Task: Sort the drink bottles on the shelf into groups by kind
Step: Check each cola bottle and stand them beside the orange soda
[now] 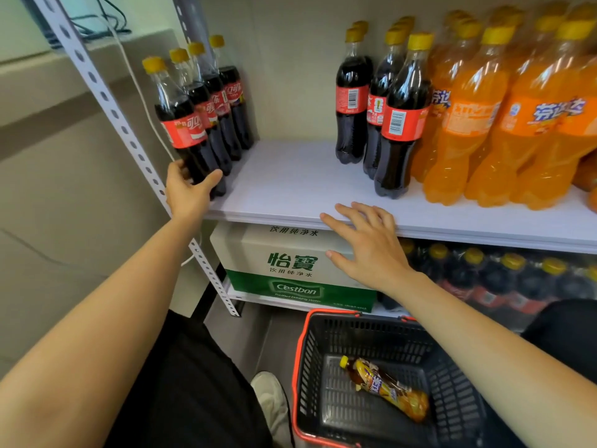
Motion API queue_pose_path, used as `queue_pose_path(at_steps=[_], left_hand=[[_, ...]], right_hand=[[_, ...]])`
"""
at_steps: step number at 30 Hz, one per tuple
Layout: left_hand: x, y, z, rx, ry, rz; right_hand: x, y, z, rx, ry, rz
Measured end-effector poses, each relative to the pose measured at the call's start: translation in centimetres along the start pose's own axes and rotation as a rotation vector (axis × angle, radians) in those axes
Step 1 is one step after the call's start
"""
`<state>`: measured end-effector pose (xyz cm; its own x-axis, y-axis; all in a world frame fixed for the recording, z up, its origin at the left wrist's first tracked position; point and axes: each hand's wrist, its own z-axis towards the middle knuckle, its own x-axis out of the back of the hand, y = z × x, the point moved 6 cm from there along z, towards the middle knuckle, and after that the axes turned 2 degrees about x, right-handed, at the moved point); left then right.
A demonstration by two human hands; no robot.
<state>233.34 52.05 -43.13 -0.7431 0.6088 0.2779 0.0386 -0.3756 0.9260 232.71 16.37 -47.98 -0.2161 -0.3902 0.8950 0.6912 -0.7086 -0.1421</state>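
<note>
A row of several cola bottles stands at the left end of the white shelf [290, 182], all with yellow caps and red labels. My left hand [189, 189] grips the base of the front cola bottle [181, 124] in that row. A second group of cola bottles [381, 108] stands mid-shelf, touching the orange soda bottles [504, 118] that fill the right side. My right hand [368, 244] hovers open over the shelf's front edge, fingers spread, holding nothing.
A slanted perforated metal upright [129, 140] borders the shelf on the left. Below sit a green-and-white water carton [290, 270] and a pack of cola bottles [504, 279]. On the floor a black basket with red rim [310, 367] holds one iced tea bottle [384, 386].
</note>
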Motion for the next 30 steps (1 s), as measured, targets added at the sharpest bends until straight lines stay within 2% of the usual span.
queue_pose_path(at_steps=[5,10,13,17,21,24,30], left_hand=[[-0.8,1.7,-4.6,-0.005,-0.161,-0.104],[-2.6,4.3,-10.0,0.022,-0.379,-0.234],[-4.1,5.3,-13.9,0.029,-0.464,-0.309],[-6.1,6.5,-17.4,0.030,-0.508,-0.359],[-7.8,8.0,-19.5,-0.033,-0.538,-0.353],[-7.9,9.0,-19.2,-0.092,-0.531,-0.345],[-8.2,8.9,-16.5,0.105,-0.559,-0.657]], right_hand=[[0.3,0.0,0.3,-0.049,-0.033,0.150],[2.0,-1.9,0.3,-0.114,0.017,0.557],[2.3,-3.0,0.0,-0.145,-0.014,0.782],[2.7,-3.0,-0.6,-0.219,0.040,1.102],[3.2,-1.2,-1.7,-0.326,0.138,1.278],[3.2,0.1,-2.9,-0.395,0.136,1.468],[2.1,1.3,-5.5,-0.497,0.039,1.709]])
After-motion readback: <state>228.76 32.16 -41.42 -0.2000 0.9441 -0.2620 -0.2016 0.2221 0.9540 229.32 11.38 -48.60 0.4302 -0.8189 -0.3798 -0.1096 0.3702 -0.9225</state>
